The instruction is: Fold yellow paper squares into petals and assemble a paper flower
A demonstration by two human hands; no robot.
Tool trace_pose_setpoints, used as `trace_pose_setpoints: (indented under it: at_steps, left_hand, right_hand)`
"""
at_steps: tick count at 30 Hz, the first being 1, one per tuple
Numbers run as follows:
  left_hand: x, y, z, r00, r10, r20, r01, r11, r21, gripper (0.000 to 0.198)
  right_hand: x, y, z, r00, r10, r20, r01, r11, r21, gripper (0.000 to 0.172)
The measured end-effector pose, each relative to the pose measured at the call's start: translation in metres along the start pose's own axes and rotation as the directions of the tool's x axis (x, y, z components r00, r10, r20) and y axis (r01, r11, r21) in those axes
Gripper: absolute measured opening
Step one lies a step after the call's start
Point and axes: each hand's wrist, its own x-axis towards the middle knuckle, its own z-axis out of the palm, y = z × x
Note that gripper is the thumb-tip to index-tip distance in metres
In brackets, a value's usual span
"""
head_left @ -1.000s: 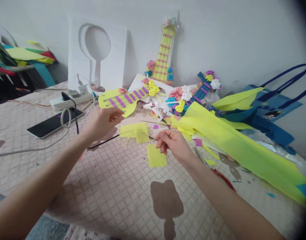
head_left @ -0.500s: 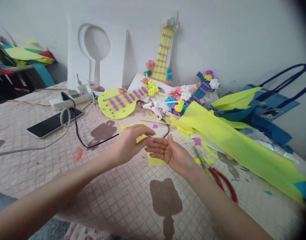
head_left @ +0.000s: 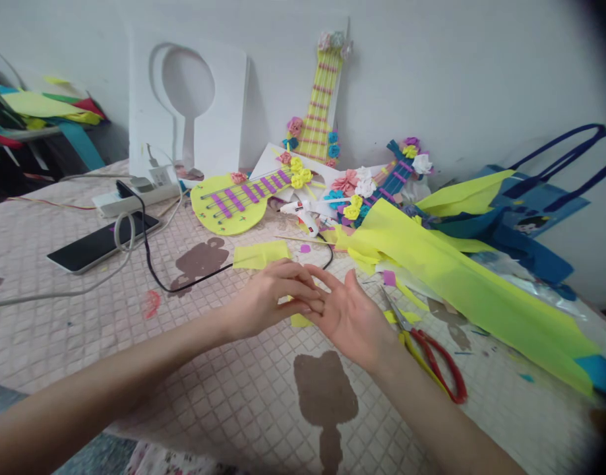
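My left hand [head_left: 270,297] is closed over the lower fingers of my right hand, thumb beneath and fingers on top. Palm up, my right hand [head_left: 357,320] has its index finger and thumb stretched out; its other fingers are partly hidden by my left hand. No object shows in the palm. Just behind my left hand lies a yellow paper piece [head_left: 262,254], and another yellow piece [head_left: 301,320] shows partly under the hands. Beside my right wrist are scissors [head_left: 438,363] with red and yellow handles, blades slightly apart.
A white glue gun [head_left: 303,214] lies behind the hands, near a yellow paper guitar [head_left: 228,208] and a blue one [head_left: 394,178]. At left are a phone [head_left: 102,243], cables and a power strip [head_left: 134,198]. Long yellow crepe paper [head_left: 461,290] and a blue bag [head_left: 545,204] fill the right.
My left hand has come lower and now grips the right hand's lower fingers, where before fingertips only met. My right hand has turned its palm further up. The view has shifted slightly.
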Motion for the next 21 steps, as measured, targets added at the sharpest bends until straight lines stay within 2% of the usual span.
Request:
trace_pose_setpoints:
  at_steps: [4, 6, 7, 9, 10, 12, 13, 14, 15, 16, 17, 19, 20, 21]
  left_hand:
    - [-0.01, -0.002, 0.003, 0.983, 0.172, -0.07, -0.157, 0.971, 0.181, 0.02]
    - [-0.014, -0.004, -0.004, 0.969, 0.204, -0.137, -0.169, 0.958, 0.23, 0.019]
    - [-0.015, -0.006, -0.011, 0.965, 0.179, -0.192, -0.129, 0.96, 0.249, 0.016]
    - [-0.018, -0.016, -0.033, 0.951, 0.022, -0.308, 0.087, 0.938, 0.336, 0.01]
    - [-0.02, -0.023, -0.046, 0.934, -0.048, -0.353, 0.197, 0.894, 0.402, 0.014]
    - [-0.028, -0.043, -0.075, 0.896, -0.178, -0.408, 0.397, 0.733, 0.553, 0.026]
    - [-0.034, -0.054, -0.088, 0.868, -0.223, -0.444, 0.479, 0.611, 0.63, 0.032]
    - [-0.041, -0.065, -0.099, 0.86, -0.301, -0.411, 0.509, 0.504, 0.697, 0.036]
    - [-0.048, -0.075, -0.108, 0.836, -0.337, -0.434, 0.546, 0.422, 0.724, 0.04]
    - [-0.055, -0.085, -0.115, 0.811, -0.359, -0.462, 0.58, 0.385, 0.718, 0.042]
    - [-0.061, -0.094, -0.119, 0.789, -0.38, -0.483, 0.609, 0.379, 0.696, 0.041]
    - [-0.07, -0.107, -0.123, 0.769, -0.416, -0.484, 0.636, 0.43, 0.641, 0.033]
    - [-0.072, -0.111, -0.123, 0.782, -0.428, -0.452, 0.621, 0.48, 0.62, 0.021]
    - [-0.072, -0.114, -0.123, 0.797, -0.424, -0.431, 0.604, 0.537, 0.589, 0.026]
  right_hand:
    - [-0.004, -0.001, 0.005, 1.0, 0.002, 0.031, -0.005, 0.996, 0.091, 0.061]
    - [-0.007, 0.001, 0.004, 0.995, 0.037, 0.087, -0.047, 0.993, 0.112, 0.059]
    - [-0.009, 0.002, 0.002, 0.993, 0.053, 0.106, -0.064, 0.992, 0.105, 0.055]
    - [-0.012, 0.005, -0.006, 0.994, 0.053, 0.096, -0.058, 0.997, 0.054, 0.041]
    - [-0.013, 0.006, -0.012, 0.998, 0.026, 0.057, -0.027, 0.999, 0.02, 0.035]
    - [-0.013, 0.008, -0.026, 1.0, -0.011, -0.018, 0.011, 0.999, -0.033, 0.031]
    - [-0.012, 0.009, -0.032, 0.998, -0.03, -0.056, 0.028, 0.999, -0.037, 0.03]
    - [-0.01, 0.009, -0.039, 0.995, -0.041, -0.089, 0.038, 0.999, -0.038, 0.028]
    - [-0.008, 0.009, -0.044, 0.992, -0.053, -0.114, 0.049, 0.998, -0.04, 0.027]
    - [-0.006, 0.009, -0.048, 0.989, -0.066, -0.134, 0.06, 0.997, -0.046, 0.027]
    - [-0.004, 0.009, -0.051, 0.986, -0.081, -0.146, 0.073, 0.996, -0.057, 0.027]
    - [-0.002, 0.009, -0.055, 0.979, -0.125, -0.161, 0.107, 0.988, -0.114, 0.028]
    - [-0.002, 0.01, -0.057, 0.974, -0.155, -0.166, 0.127, 0.978, -0.165, 0.028]
    - [-0.002, 0.01, -0.058, 0.967, -0.19, -0.167, 0.149, 0.961, -0.235, 0.028]
